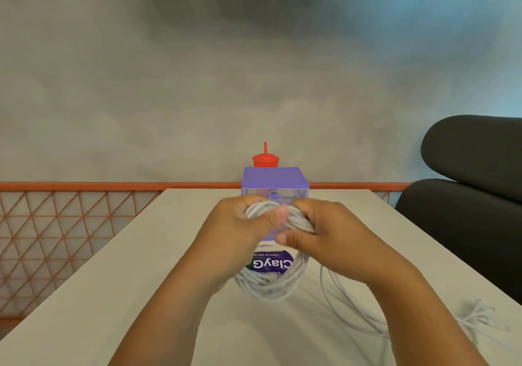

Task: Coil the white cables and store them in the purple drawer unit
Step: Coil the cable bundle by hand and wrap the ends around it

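From the head view, my only one, I judge the job to be about midway through its coiling part. A coil of white cable (268, 283) of many loops hangs upright over the table (113, 281), and both hands hold it at its top. The left hand (240, 221) wraps its fingers round the bundle with the thumb laid across the loops, and the right hand (330, 233) grips the same bundle just beside it, thumb pointing inward. The coil looks tidy enough, roughly round, the strands lying close together, pale grey-white and blurred at the bottom. More loose cable (353, 309) runs from the coil's right side across the table toward the near right corner, ending in a few plug ends (480, 309), so I reckon there is winding left to do. The purple drawer unit (275, 180) stands just behind the hands at the far middle of the table. Its front is mostly hidden, so I cannot tell whether a drawer is open, and storing looks not yet begun. Through the coil's ring I see a purple packet (271, 262) lying flat.
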